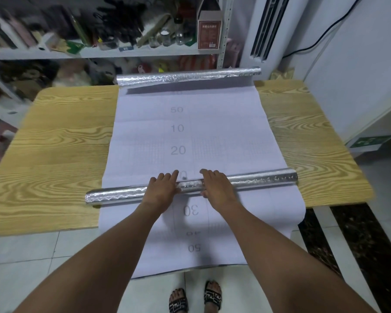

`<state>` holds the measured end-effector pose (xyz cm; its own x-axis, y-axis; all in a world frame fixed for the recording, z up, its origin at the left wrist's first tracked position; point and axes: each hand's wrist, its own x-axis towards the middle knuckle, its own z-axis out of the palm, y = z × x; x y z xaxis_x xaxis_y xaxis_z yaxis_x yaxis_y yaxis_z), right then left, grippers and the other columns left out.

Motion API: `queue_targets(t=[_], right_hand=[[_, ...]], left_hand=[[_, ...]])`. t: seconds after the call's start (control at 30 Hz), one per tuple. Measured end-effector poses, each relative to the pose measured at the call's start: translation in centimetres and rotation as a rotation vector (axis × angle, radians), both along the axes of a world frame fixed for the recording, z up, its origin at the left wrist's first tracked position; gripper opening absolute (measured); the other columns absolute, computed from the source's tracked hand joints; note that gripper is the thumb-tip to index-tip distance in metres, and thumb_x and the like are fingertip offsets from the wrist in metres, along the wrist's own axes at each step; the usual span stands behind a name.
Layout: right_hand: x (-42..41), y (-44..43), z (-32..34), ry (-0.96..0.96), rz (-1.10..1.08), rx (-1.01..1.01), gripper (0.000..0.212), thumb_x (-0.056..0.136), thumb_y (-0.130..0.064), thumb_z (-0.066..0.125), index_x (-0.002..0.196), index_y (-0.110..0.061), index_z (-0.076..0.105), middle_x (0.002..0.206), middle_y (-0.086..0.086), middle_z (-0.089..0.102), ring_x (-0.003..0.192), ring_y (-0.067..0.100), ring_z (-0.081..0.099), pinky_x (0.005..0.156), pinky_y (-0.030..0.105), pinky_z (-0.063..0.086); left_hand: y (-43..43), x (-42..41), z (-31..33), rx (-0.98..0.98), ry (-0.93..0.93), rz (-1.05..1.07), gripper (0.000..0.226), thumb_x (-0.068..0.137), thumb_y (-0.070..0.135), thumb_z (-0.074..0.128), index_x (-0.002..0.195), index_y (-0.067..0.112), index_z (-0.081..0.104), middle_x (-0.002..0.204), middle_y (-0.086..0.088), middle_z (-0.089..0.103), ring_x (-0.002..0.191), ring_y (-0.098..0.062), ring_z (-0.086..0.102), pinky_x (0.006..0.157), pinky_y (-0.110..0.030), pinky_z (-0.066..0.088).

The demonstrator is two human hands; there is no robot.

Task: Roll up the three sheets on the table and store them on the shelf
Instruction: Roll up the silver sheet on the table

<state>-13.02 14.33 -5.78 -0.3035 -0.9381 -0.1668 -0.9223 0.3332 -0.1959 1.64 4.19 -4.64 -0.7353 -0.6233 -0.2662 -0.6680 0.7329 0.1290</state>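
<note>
Forearms (113, 256) led to the left hand (161, 190) and right hand (217, 188), both flat and straight-fingered, pressing close together mid-length on the foil roll (269, 179), which lay askew on the sheet (190, 132) across the worktop (54, 154); its unguided ends risked coning.

clutter (122, 30) on shelf (145, 52) — blurred | printed number (183, 176) under left hand (163, 190) — half hidden

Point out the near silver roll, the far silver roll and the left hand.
near silver roll (264, 180): head view, bare right part.
far silver roll (187, 76): head view, its middle.
left hand (161, 192): head view, its back.
</note>
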Motion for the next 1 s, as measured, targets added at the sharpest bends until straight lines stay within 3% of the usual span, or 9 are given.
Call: queue_targets(t=[0.1, 0.2, 0.33, 0.47, 0.57, 0.67, 0.73, 0.83, 1.0], right_hand=[[-0.1, 0.2, 0.4, -0.015, 0.001, -0.045, 0.031, 0.09, -0.014, 0.061, 0.118, -0.009, 0.05, 0.114, 0.006, 0.057, 0.101, 0.026, 0.054, 0.086, 0.03, 0.034], [-0.1, 0.3, 0.9, -0.009, 0.014, -0.029, 0.022, 0.093, -0.008, 0.054, 0.115, -0.007, 0.052, 0.117, 0.007, 0.054, 0.099, 0.027, 0.053, 0.079, 0.028, 0.031], [0.0, 0.6, 1.0, 0.048, -0.002, 0.015, 0.044, 0.082, 0.01, 0.05, 0.121, -0.009, 0.053, 0.136, 0.005, 0.041, 0.121, 0.034, 0.04, 0.096, 0.034, 0.035], [0.2, 0.6, 0.9, 0.13, 0.01, 0.063, 0.051, 0.077, 0.01, 0.053, 0.124, -0.012, 0.05, 0.129, 0.006, 0.043, 0.114, 0.031, 0.04, 0.09, 0.034, 0.035], [0.2, 0.6, 0.7, 0.138, 0.024, 0.047, 0.069, 0.078, 0.008, 0.055, 0.141, -0.013, 0.035, 0.131, 0.007, 0.044, 0.116, 0.03, 0.042, 0.098, 0.036, 0.033], [0.0, 0.8, 0.3, 0.103, 0.003, 0.022, 0.066, 0.086, -0.002, 0.057, 0.145, -0.01, 0.027, 0.129, 0.009, 0.048, 0.115, 0.031, 0.045, 0.101, 0.036, 0.032], [-0.1, 0.5, 0.2, 0.087, -0.006, 0.013, 0.051, 0.093, -0.022, 0.057, 0.137, -0.008, 0.037, 0.124, 0.009, 0.052, 0.111, 0.03, 0.048, 0.099, 0.036, 0.033], [-0.2, 0.1, 0.1, 0.06, -0.033, 0.038, 0.051, 0.089, -0.048, 0.057, 0.12, -0.009, 0.047, 0.114, 0.006, 0.055, 0.105, 0.028, 0.049, 0.095, 0.035, 0.033], [-0.2, 0.0, 0.2, 0.059, -0.039, 0.025, 0.044, 0.09, -0.045, 0.056, 0.119, -0.011, 0.051, 0.121, 0.004, 0.053, 0.114, 0.028, 0.045, 0.098, 0.035, 0.03]], left_hand=[[-0.2, 0.1, -0.1, -0.002, 0.003, 0.0, 0.041, 0.1, 0.034, 0.036, 0.134, 0.013, 0.033, 0.126, -0.007, 0.053, 0.117, -0.026, 0.046, 0.096, -0.036, 0.034], [-0.2, 0.4, -0.3, 0.015, -0.008, -0.008, 0.033, 0.098, 0.041, 0.038, 0.118, 0.015, 0.044, 0.119, -0.004, 0.052, 0.11, -0.024, 0.047, 0.092, -0.034, 0.034], [0.0, 0.7, -0.5, -0.001, -0.044, -0.023, 0.048, 0.089, 0.05, 0.051, 0.124, 0.017, 0.045, 0.127, -0.004, 0.043, 0.117, -0.024, 0.042, 0.097, -0.037, 0.034], [0.2, 0.9, -0.8, -0.068, -0.068, -0.035, 0.049, 0.089, 0.043, 0.056, 0.129, 0.018, 0.042, 0.126, -0.006, 0.04, 0.117, -0.026, 0.037, 0.098, -0.038, 0.033], [0.2, 0.6, -0.9, -0.05, -0.015, -0.007, 0.053, 0.09, 0.038, 0.056, 0.134, 0.016, 0.037, 0.127, -0.004, 0.045, 0.118, -0.025, 0.04, 0.097, -0.037, 0.033], [0.0, 0.5, -0.7, -0.029, 0.033, 0.017, 0.044, 0.091, 0.038, 0.054, 0.126, 0.015, 0.04, 0.122, -0.002, 0.052, 0.114, -0.024, 0.046, 0.095, -0.034, 0.033], [-0.2, 0.6, -0.6, -0.032, 0.043, 0.005, 0.036, 0.093, 0.038, 0.051, 0.118, 0.015, 0.043, 0.118, -0.001, 0.056, 0.111, -0.023, 0.048, 0.094, -0.034, 0.032], [-0.2, 0.7, -0.7, -0.034, 0.04, -0.006, 0.03, 0.095, 0.038, 0.046, 0.115, 0.016, 0.045, 0.118, 0.0, 0.058, 0.112, -0.023, 0.049, 0.096, -0.035, 0.032], [0.1, 0.8, -0.9, -0.04, 0.03, -0.022, 0.026, 0.1, 0.033, 0.036, 0.115, 0.014, 0.044, 0.118, -0.005, 0.052, 0.111, -0.025, 0.045, 0.092, -0.034, 0.032]])
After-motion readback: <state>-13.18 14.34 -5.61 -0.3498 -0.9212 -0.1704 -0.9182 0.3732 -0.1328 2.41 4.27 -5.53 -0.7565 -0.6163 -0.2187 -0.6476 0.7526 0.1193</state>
